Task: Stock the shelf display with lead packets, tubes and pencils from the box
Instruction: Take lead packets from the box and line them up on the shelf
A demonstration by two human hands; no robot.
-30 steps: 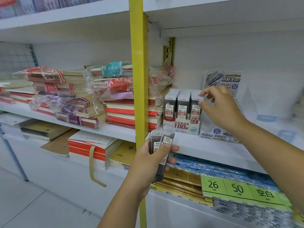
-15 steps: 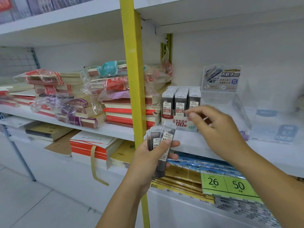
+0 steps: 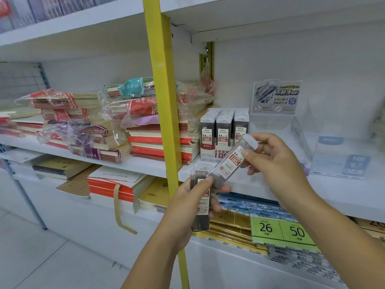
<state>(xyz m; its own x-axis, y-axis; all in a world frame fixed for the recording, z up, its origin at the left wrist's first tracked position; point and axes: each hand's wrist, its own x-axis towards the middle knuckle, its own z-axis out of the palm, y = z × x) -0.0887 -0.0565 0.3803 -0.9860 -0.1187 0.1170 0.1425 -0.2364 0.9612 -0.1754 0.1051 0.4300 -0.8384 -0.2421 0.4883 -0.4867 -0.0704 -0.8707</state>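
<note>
My left hand grips a small bunch of dark lead tubes, held upright in front of the yellow shelf post. My right hand pinches one lead tube by its upper end, tilted, its lower end still against the bunch and my left fingers. Behind, on the white shelf, stands a display box with three rows of the same tubes. To its right is a clear acrylic display stand with a printed header card.
A yellow upright post runs down the middle. Left of it lie stacks of notebooks, some in plastic wrap. Below the shelf are paper packs with green labels. More notebooks sit on the lower left shelf.
My right hand came back from the display box down to my left hand and took hold of one tube from the bunch, drawing it up and to the right.
</note>
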